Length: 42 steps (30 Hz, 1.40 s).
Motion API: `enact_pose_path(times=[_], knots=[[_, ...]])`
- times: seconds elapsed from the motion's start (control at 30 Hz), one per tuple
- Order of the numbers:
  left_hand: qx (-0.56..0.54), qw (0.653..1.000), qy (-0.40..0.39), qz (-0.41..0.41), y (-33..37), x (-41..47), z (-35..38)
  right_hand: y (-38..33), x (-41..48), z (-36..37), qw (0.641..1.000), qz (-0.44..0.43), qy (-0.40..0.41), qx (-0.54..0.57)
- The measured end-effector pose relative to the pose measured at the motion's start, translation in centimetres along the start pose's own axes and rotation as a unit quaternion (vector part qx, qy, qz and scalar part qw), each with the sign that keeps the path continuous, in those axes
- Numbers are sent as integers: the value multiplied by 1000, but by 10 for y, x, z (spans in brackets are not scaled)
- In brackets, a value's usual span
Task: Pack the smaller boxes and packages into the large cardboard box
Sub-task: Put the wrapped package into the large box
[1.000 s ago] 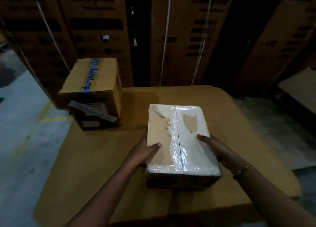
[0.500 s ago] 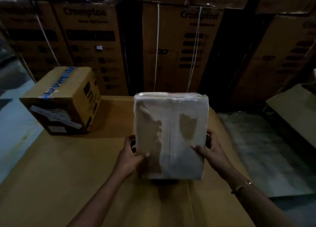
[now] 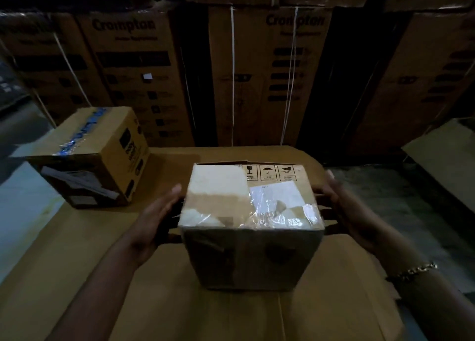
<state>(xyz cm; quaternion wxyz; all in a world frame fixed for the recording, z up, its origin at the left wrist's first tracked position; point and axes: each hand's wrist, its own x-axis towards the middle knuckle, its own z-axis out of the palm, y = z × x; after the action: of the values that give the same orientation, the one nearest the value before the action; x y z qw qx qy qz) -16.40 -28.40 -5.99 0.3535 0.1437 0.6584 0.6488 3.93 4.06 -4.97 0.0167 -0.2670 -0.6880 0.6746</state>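
Note:
A small cardboard box (image 3: 246,207) stands in the middle of a broad sheet of brown cardboard (image 3: 77,263). Its top face carries torn white paper, a clear-taped label and printed handling symbols. My left hand (image 3: 159,217) is at the box's left side with fingers straight and thumb up. At the box's right side is my right hand (image 3: 341,212), blurred, with its fingers also extended. Whether the palms touch the sides I cannot tell. Neither hand curls round the box.
A second small box (image 3: 95,155) with blue tape along its top sits at the back left of the cardboard sheet. Tall strapped cartons (image 3: 257,83) form a wall behind. Grey floor lies left and right, and a flat cardboard piece (image 3: 447,155) lies far right.
The box, earlier gripped and stood up with its taped face towards me, has been turned over and now rests with its label face up. Both hands have loosened to flat at its sides.

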Motion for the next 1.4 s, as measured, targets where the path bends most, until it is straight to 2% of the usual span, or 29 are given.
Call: enact_pose_path(times=[0.07,0.13,0.27,0.37,0.43,0.57,0.67,0.77,0.9,1.1,1.27,1.4], knots=[[85,996,6,-26,15,7,13,-17,7,8,997,10,20,-74],[126,992,15,-19,23,13,23,-26,15,16,993,-5,45,-111],[65,996,-8,64,14,14,23,-15,16,19,991,-116,45,-44],[47,995,24,86,-22,10,14,18,10,25,984,-172,29,-29],[58,996,20,68,-52,9,10,47,9,32,988,-151,22,-9],[71,996,41,-25,-102,7,1,95,9,36,999,-33,20,1],[62,991,87,-76,-115,8,-4,110,10,39,998,41,55,0],[39,990,107,-86,-110,13,-1,102,17,49,994,61,83,20],[45,988,46,-141,-102,22,17,90,27,77,992,107,72,15],[26,995,32,-89,-114,34,30,112,15,79,987,23,153,49],[16,998,-22,-49,-116,49,82,127,-23,40,972,-36,216,86],[43,997,-72,-1,-108,63,157,128,-59,-19,954,-60,278,90]])
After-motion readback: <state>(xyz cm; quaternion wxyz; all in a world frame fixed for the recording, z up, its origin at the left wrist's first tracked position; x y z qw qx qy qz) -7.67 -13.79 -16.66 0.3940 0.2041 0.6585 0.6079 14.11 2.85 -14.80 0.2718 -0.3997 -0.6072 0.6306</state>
